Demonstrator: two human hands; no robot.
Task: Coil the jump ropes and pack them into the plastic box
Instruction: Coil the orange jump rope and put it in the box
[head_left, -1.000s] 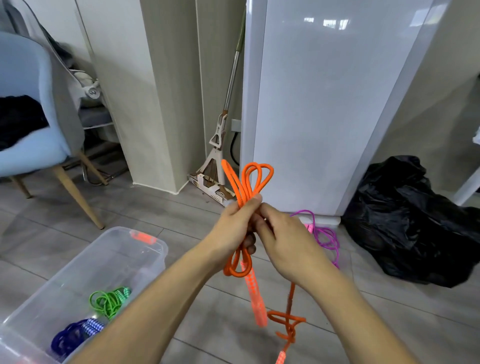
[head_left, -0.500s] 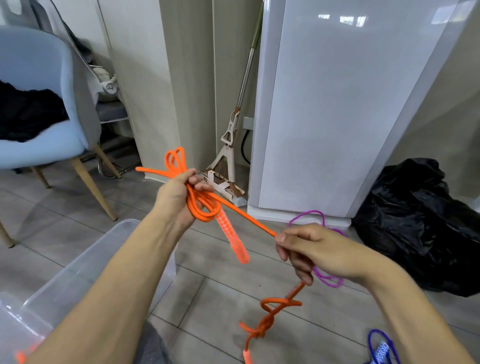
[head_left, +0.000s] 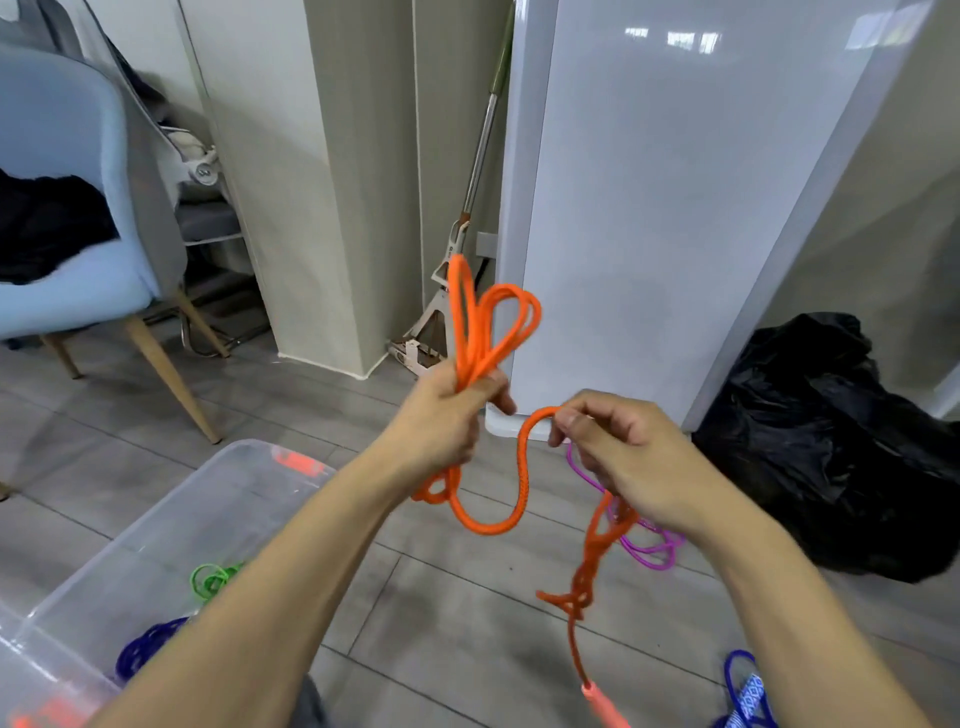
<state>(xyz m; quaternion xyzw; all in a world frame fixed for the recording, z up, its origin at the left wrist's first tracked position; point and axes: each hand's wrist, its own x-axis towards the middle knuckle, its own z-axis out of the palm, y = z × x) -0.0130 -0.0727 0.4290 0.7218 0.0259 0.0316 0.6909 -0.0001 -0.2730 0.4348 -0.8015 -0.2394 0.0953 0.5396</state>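
Your left hand (head_left: 447, 415) is fisted round the bundled loops of the orange jump rope (head_left: 488, 338), which fan out above the fist — it acts as the anchor so finished turns can't slip. Your right hand (head_left: 618, 441) pinches the free run just beside it, fingers curled, w/ slack sagging in a U between the hands, prob. to feed the next loop. The tail hangs below w/ a tangle (head_left: 571, 597) — likely needs undoing before the handle (head_left: 597, 699) comes up. The plastic box (head_left: 249, 467) sits open on the floor at lower left, green rope (head_left: 213, 577) and dark blue rope (head_left: 145, 644) already inside; purple rope (head_left: 649, 551) lies on the floor, not yet coiled.
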